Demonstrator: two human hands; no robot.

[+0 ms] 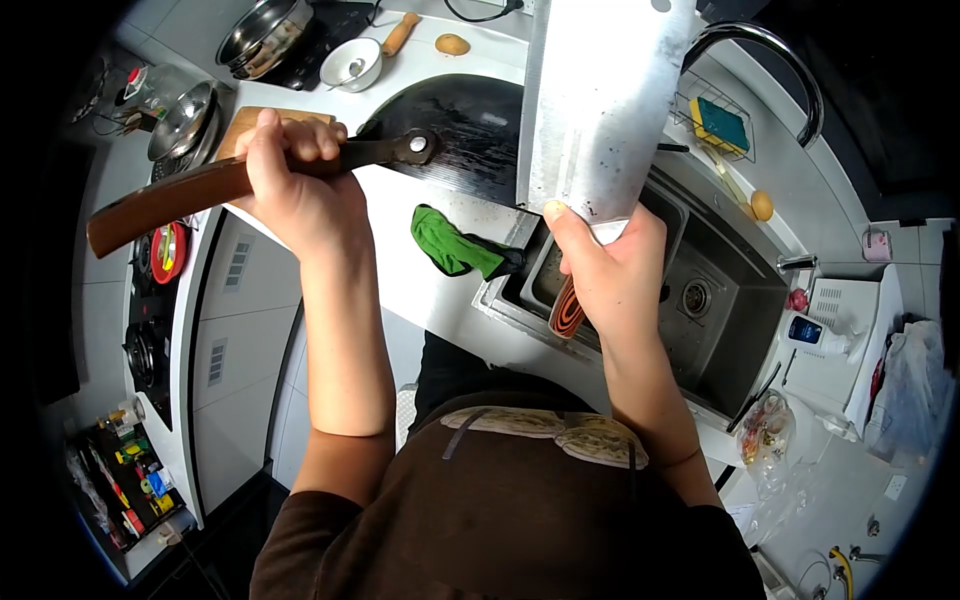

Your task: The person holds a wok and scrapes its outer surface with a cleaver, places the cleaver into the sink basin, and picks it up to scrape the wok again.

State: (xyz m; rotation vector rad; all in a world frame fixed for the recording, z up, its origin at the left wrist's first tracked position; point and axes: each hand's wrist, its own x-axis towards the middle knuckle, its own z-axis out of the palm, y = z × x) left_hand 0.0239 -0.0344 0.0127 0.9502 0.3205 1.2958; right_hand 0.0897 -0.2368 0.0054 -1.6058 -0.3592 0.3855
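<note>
My left hand (305, 185) is wrapped round the brown wooden handle (150, 210) of a black wok (450, 115). A bolted bracket joins the handle to the wok, whose dark, ridged surface shows over the white worktop. Part of the wok is hidden behind the cleaver (610, 100), a wide metal blade held up in my right hand (615, 265). My right thumb presses on the base of the blade, and the striped end of its handle pokes out below my fist. A green cloth (455, 245) with dark edging lies between my hands, near the sink.
On the right is the steel sink (730, 330) with its curved tap (800, 75) and a rack holding a sponge (722, 125). Behind my left hand are a cutting board (265, 122), a white bowl (352, 65), a potato (452, 44) and a metal pot (262, 38).
</note>
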